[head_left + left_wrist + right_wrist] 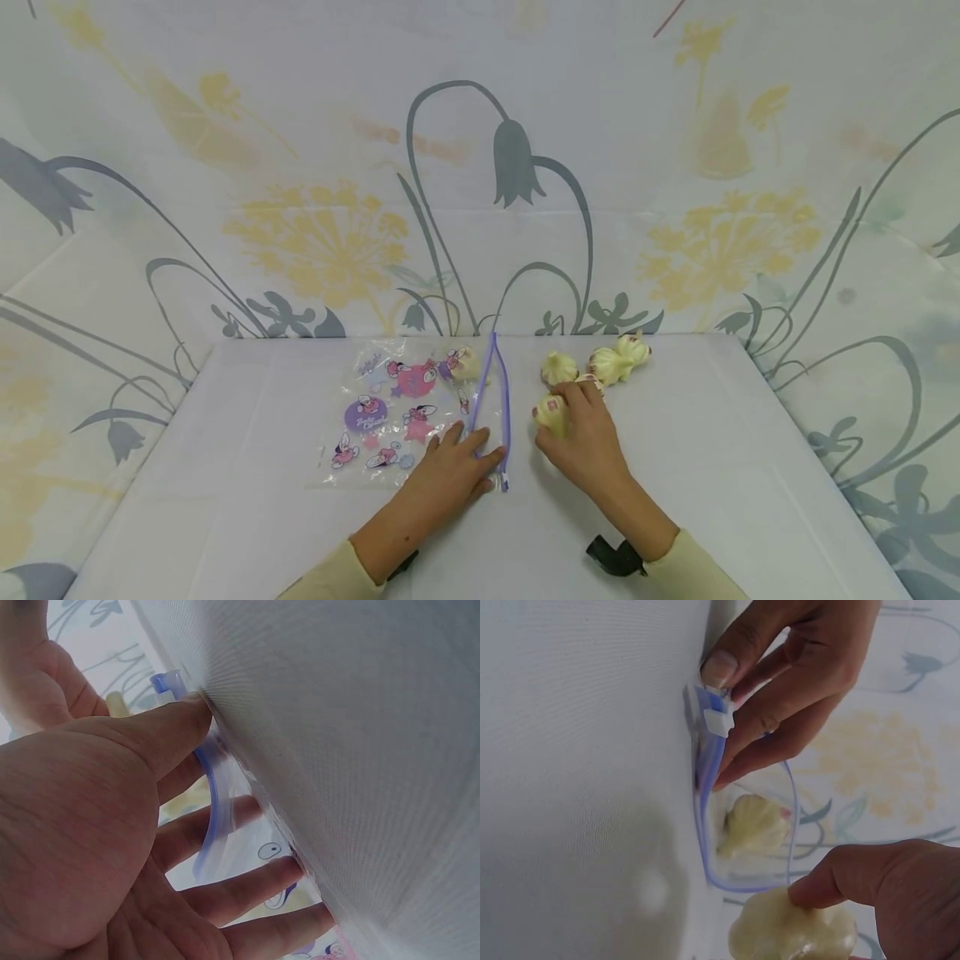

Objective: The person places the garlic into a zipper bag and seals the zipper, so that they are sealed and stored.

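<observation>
A clear zip bag with pink and purple cartoon prints lies flat, its purple zip edge parted on the right. Inside near the opening sits one garlic bulb. My left hand rests on the bag by its mouth, fingers spread, thumb near the white slider. To the right of the mouth, my right hand pinches another garlic bulb between thumb and fingers. Just beyond that hand is a loose garlic bulb, with another partly hidden behind the fingers.
More garlic bulbs lie in a cluster at the back right of the white table. A flower-printed cloth rises behind the table's back edge. Black straps show near the wrists.
</observation>
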Motion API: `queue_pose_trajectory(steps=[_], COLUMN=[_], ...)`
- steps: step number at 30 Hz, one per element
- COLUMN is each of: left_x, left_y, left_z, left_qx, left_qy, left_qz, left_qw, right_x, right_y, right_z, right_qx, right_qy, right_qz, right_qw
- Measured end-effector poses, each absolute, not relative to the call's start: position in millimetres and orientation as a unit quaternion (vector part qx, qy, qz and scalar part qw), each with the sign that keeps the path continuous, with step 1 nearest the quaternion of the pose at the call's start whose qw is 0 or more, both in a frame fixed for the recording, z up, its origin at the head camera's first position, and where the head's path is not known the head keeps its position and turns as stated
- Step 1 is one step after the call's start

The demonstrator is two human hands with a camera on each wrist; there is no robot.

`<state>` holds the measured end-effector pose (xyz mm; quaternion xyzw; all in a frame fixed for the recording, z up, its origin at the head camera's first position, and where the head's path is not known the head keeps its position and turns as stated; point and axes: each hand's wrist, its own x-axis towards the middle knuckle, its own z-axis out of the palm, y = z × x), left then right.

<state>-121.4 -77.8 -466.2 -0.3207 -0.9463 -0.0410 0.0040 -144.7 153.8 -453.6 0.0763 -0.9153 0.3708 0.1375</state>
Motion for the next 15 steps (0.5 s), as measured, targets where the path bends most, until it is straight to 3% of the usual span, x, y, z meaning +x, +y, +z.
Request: queue_pose_trajectory(steps=[15], left_x=[-122], left_y=[-78], left_z=[-467], left_qx=[-0.326], left_qy=[-0.944], left_qz=[-0.039], left_qw=[0.015], right_x=[-164], right_y=[133], right_z=[-462], right_qx=[0.101], right_qy=[-0.911], right_qz=[0.371], right_qw=[0.149])
